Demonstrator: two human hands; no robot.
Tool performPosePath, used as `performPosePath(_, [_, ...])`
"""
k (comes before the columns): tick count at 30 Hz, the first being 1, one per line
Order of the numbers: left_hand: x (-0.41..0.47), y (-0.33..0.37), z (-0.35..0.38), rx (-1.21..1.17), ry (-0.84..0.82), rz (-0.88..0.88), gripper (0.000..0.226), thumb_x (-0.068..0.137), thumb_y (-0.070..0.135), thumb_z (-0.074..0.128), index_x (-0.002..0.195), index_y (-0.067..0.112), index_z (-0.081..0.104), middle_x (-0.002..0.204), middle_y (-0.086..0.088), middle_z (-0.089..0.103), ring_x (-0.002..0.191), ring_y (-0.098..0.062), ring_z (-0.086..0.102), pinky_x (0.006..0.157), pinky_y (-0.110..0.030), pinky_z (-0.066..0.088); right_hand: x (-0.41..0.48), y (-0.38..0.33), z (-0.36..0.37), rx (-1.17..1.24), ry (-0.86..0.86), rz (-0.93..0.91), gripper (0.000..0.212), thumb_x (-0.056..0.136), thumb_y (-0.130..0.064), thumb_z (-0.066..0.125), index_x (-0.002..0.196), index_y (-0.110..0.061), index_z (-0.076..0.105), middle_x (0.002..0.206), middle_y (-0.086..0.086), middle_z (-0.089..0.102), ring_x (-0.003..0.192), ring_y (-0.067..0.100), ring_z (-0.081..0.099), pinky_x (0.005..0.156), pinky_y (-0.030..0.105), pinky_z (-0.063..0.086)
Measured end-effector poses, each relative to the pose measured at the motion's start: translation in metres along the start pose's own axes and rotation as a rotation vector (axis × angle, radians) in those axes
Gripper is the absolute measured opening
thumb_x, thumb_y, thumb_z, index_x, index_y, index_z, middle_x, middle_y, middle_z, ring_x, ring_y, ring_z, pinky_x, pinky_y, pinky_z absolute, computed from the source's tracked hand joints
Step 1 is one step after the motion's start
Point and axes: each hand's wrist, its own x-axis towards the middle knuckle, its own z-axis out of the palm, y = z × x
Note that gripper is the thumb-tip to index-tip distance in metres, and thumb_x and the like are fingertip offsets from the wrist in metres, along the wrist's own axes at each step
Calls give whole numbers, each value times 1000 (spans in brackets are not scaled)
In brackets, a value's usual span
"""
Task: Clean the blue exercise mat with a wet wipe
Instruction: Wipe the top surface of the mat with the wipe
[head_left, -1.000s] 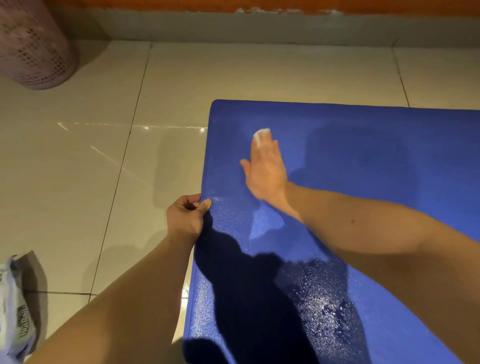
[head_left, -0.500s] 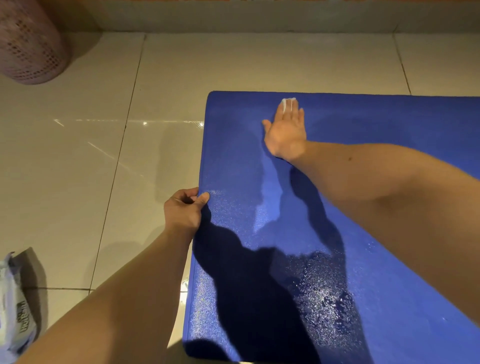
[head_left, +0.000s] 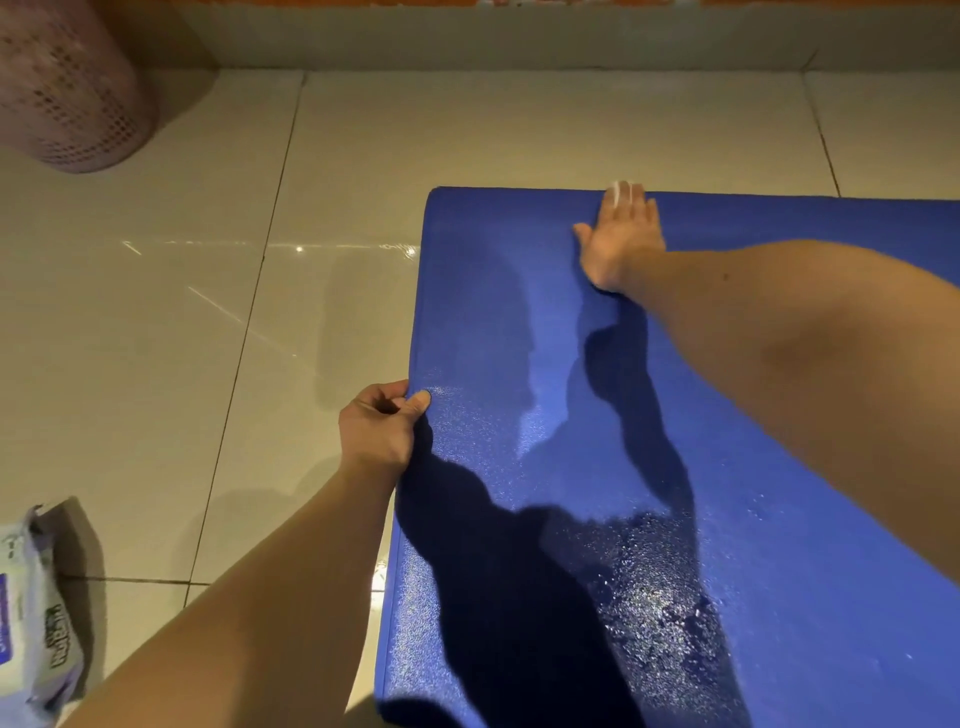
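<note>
The blue exercise mat (head_left: 779, 467) lies flat on the tiled floor and fills the right half of the head view. My right hand (head_left: 621, 241) lies flat on it with straight fingers at the mat's far edge. It presses a white wet wipe (head_left: 622, 188), of which only a bit shows past the fingertips. My left hand (head_left: 382, 426) pinches the mat's left edge, thumb on top and fingers curled under. A wet, shiny streak runs down the mat from the right hand toward me.
A pack of wet wipes (head_left: 36, 623) lies on the floor at the lower left. A pink perforated basket (head_left: 67, 83) stands at the far left corner. A wall skirting (head_left: 519, 31) runs along the back. Beige tiles surround the mat.
My right hand has slid the wipe away from me, from the mat's upper left area up to its far edge. The left hand has kept its hold on the side edge.
</note>
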Motion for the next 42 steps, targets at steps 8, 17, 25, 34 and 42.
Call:
performPosePath(8, [-3, 4, 0, 8, 4, -6, 16, 85, 8, 78, 87, 16, 64, 71, 0, 58, 61, -6, 56, 57, -5, 46, -64, -100, 27, 95, 122, -395, 70, 107, -44, 28, 157, 5, 17, 165, 17, 13, 154, 34, 4, 125, 46, 12])
performPosePath(17, [-4, 5, 0, 47, 10, -36, 18, 85, 14, 79, 99, 12, 68, 75, 1, 62, 70, -12, 59, 83, -31, 53, -21, -1, 16, 51, 120, -253, 70, 108, -42, 23, 159, 0, 1, 169, 14, -1, 156, 27, -7, 126, 42, -3])
performPosePath(25, [-6, 11, 0, 78, 1, -77, 14, 86, 14, 79, 91, 18, 67, 79, 0, 65, 81, -21, 62, 94, -44, 55, -105, -73, 50, 166, 165, -395, 69, 108, -39, 32, 157, 5, 12, 166, 20, 9, 155, 34, 3, 125, 47, 11])
performPosePath(34, [-11, 14, 4, 157, 91, -95, 20, 86, 17, 79, 103, 13, 69, 94, -3, 68, 89, -20, 63, 100, -40, 52, -83, -12, 35, 162, 131, -320, 70, 107, -40, 37, 159, -1, 11, 167, 14, 9, 155, 29, 4, 127, 42, 4])
performPosePath(42, [-35, 17, 4, 489, 3, 59, 55, 80, 20, 83, 130, 8, 62, 112, -6, 68, 108, -26, 64, 100, -35, 50, -142, -55, 60, 168, 103, -422, 71, 108, -41, 27, 158, 4, 3, 168, 18, -2, 155, 31, -10, 127, 45, 3])
